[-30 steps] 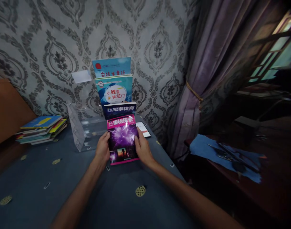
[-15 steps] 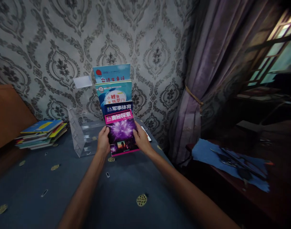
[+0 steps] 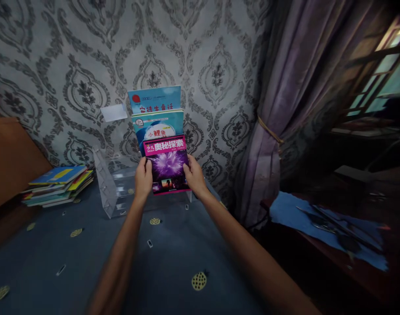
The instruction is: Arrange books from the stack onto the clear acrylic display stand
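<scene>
A purple book with a pink title band point(image 3: 169, 164) is gripped by its two side edges, tilted toward me. My left hand point(image 3: 143, 177) is closed on its left edge, thumb on the cover. On the right edge, my right hand point(image 3: 195, 176) closes the same way. Behind this book, a light-blue book with a round picture point(image 3: 159, 124) and a taller blue book point(image 3: 154, 98) stand one behind the other in a clear acrylic rack point(image 3: 105, 186). The held book covers the right part of the rack and the lower part of the light-blue book.
A stack of books point(image 3: 57, 186) lies left of the rack on the dark blue tablecloth point(image 3: 167, 271). Brown furniture point(image 3: 14, 157) stands at the far left. To the right are a tied purple curtain point(image 3: 278, 113) and a blue cloth point(image 3: 292, 214) with dark tools.
Both hands have raised the purple book and moved it slightly away from me. It now covers the dark-blue book behind it, whose title showed before. My view has shifted slightly left.
</scene>
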A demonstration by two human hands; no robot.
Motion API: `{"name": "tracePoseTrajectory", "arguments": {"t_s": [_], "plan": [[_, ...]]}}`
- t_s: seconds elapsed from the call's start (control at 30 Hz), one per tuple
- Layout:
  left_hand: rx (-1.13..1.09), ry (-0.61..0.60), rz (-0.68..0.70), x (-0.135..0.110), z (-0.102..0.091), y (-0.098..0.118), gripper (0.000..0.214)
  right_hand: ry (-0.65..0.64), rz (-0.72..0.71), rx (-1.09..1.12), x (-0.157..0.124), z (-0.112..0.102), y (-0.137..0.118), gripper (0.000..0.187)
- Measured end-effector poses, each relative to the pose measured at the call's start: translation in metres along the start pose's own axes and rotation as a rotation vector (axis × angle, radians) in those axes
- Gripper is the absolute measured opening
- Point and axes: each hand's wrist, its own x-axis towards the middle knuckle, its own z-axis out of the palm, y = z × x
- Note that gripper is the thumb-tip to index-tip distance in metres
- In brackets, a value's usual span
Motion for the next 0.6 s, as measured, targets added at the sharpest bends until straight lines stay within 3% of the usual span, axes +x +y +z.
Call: {"name": "tracePoseTrajectory", "arguments": {"t_s": [0.23, 0.6], "plan": [[0.163, 0.035, 0.188, 0.008, -0.005, 0.005, 0.015, 0.088, -0.056, 0.063, 0.021, 0.004, -0.005, 0.038], [0.310, 0.063, 0.324, 0.010, -0.012, 0.004, 0.028, 0.056, -0.144, 0.072, 0.023, -0.003, -0.006, 0.025]]}}
